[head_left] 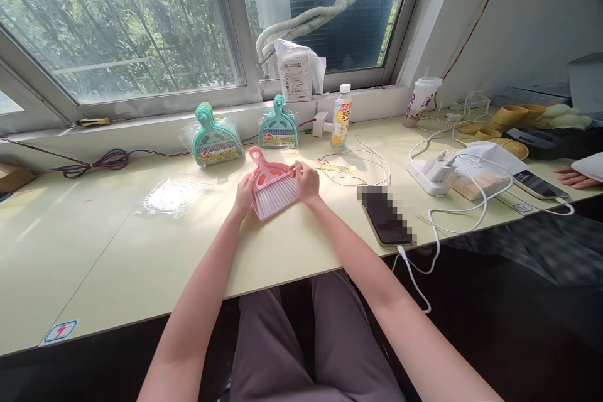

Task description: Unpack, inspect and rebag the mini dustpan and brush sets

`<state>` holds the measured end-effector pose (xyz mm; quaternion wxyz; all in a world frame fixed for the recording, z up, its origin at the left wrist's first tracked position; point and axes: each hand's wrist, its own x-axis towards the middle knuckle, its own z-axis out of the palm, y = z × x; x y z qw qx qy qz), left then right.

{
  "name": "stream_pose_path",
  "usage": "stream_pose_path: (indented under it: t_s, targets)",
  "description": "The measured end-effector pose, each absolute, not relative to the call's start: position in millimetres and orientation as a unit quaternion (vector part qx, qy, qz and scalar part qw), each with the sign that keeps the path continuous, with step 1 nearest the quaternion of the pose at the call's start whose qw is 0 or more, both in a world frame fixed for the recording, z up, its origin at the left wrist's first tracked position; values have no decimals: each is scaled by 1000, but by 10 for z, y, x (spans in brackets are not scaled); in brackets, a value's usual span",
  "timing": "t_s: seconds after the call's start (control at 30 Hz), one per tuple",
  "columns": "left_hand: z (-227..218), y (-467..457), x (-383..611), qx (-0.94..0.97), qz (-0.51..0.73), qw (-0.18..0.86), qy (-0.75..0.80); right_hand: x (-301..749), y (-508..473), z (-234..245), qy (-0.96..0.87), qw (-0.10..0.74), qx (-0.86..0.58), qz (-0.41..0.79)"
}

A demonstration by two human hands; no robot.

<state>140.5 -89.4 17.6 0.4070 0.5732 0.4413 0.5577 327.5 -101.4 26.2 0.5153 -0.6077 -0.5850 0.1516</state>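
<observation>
Between my two hands is a small pink dustpan and brush set (270,171), its white bristles (277,196) facing me and its looped handle pointing toward the window. My left hand (244,195) grips the left edge. On the right edge, my right hand (307,181) is closed with its fingers bent over the rim. Beyond it stand teal dustpan and brush sets in clear wrappers, one at the left (217,140) and another straight behind (277,125). A crumpled clear plastic bag (170,197) lies to the left, and a printed label card (336,167) to the right.
Right of my hands are a drink bottle (341,118), a phone (387,217) on a cable, a white power strip (428,177) and a lidded cup (422,102). Another person's hand (578,176) rests at the far right. Bundled wires (101,163) lie along the left sill.
</observation>
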Motion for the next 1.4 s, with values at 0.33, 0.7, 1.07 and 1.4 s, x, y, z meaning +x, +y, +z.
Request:
stream_pose_path:
  t_s: [0.33, 0.7, 1.07, 1.4]
  targets:
    - [207, -1001, 1520, 653, 509, 393, 401, 3064, -1102, 259, -682, 398, -613, 5]
    - [314, -960, 1550, 706, 481, 367, 368, 3164, -1057, 365, -618, 492, -609, 76]
    - [587, -1194, 1458, 714, 485, 170, 476, 3000, -1193, 498, -704, 416, -575, -7]
    - [635, -1003, 1060, 612, 479, 27, 629, 3087, -1316, 694, -687, 417, -595, -17]
